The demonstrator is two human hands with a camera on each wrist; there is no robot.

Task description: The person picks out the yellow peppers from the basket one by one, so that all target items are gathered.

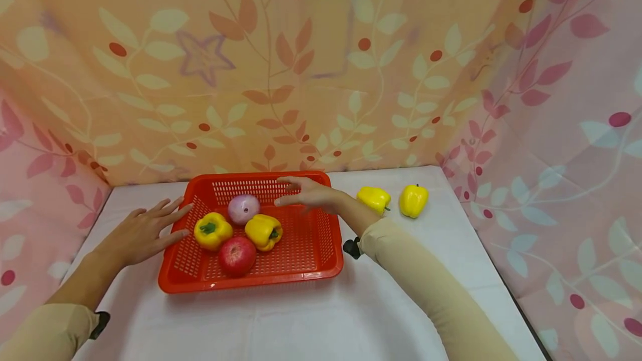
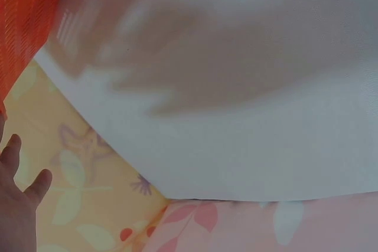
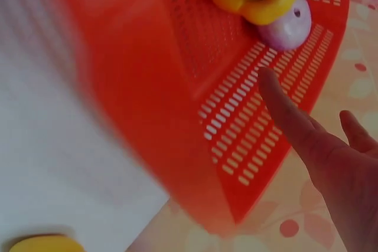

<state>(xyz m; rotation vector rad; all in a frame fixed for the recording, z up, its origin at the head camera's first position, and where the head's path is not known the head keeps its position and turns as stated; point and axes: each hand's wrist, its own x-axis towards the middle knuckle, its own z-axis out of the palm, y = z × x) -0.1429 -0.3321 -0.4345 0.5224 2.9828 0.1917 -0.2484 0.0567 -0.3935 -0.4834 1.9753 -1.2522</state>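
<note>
A red plastic basket [image 1: 301, 278] with slotted walls stands on the white table. Inside lie a purple onion [image 1: 243, 208], a red round fruit [image 1: 237, 256] that looks like a pomegranate, and two yellow bell peppers [image 1: 213, 231]. Fingers spread, my left hand [image 1: 145, 233] is at the basket's left rim. My right hand [image 1: 308, 194] reaches over the back right part of the basket, thumb and fingers apart, holding nothing. In the right wrist view the right hand [image 3: 331, 157] shows near the slotted wall, with the onion [image 3: 287, 28] beyond its fingertips.
Two more yellow bell peppers lie on the table right of the basket, one [image 1: 373, 199] near my right forearm and the other [image 1: 413, 200] further right. Flowered cloth [image 1: 321, 71] hangs behind the table and along both sides.
</note>
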